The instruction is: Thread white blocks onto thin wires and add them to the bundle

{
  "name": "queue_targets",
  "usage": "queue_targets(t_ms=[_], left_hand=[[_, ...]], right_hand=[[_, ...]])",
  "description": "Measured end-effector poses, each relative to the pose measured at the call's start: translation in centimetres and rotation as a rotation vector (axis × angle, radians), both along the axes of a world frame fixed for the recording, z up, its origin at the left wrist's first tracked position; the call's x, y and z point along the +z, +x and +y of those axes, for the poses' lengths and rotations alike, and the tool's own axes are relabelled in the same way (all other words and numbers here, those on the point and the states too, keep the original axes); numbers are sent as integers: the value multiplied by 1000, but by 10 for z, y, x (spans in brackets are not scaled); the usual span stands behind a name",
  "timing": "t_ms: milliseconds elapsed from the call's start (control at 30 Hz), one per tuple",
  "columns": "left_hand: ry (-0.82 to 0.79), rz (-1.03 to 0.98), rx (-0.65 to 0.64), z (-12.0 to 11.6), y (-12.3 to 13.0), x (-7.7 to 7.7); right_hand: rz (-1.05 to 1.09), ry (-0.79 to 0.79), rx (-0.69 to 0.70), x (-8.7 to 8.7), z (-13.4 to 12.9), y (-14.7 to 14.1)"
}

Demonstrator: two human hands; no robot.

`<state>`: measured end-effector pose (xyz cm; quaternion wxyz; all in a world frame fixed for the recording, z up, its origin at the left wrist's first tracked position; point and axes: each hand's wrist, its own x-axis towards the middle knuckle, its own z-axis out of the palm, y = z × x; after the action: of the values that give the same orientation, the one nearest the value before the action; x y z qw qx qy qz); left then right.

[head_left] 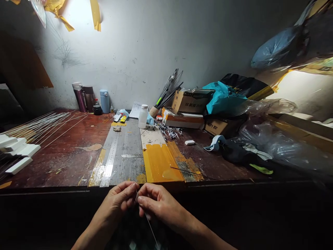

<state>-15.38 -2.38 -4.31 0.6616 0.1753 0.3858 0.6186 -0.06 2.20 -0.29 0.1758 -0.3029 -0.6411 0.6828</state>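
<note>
Pinching the rod (150, 224) near its upper end with my left grip (120, 196) and right grip (159, 203), I hold them close together, likely to steady so thin a piece. Its length slants down in front of the bench (70, 163), presumably for free room.

- Left hand (118, 198): bare and ungloved, the fingers slender, with fine creases across the thumb joint.
- Left forearm (97, 227): uncovered over its visible length, smooth in outline, broadening gradually away from the wrist.
- Right hand (161, 205): likewise bare; the thumb is rounded at its tip, and the back of the hand forms a broad, smooth wedge.
- Right forearm (199, 229): uncovered, long and evenly tapered toward the wrist.
- Dark area between the forearms (130, 231): possibly clothing over the lap, though too dim to identify.
</note>
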Motion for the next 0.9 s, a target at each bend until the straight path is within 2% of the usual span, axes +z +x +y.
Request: queue_targets(t_ms=[300, 533, 700, 900], left_hand=[[102, -60, -44, -11, 12, -8], [41, -63, 18, -8, 8, -15], [43, -32, 41, -5, -1, -11], [96, -43, 71, -12, 6, -7]], right_hand=[[76, -63, -79, -6, -12, 0], [76, -109, -44, -12, -4, -2], [-6, -100, 59, -7, -2, -3], [47, -50, -35, -13, -6, -6]])
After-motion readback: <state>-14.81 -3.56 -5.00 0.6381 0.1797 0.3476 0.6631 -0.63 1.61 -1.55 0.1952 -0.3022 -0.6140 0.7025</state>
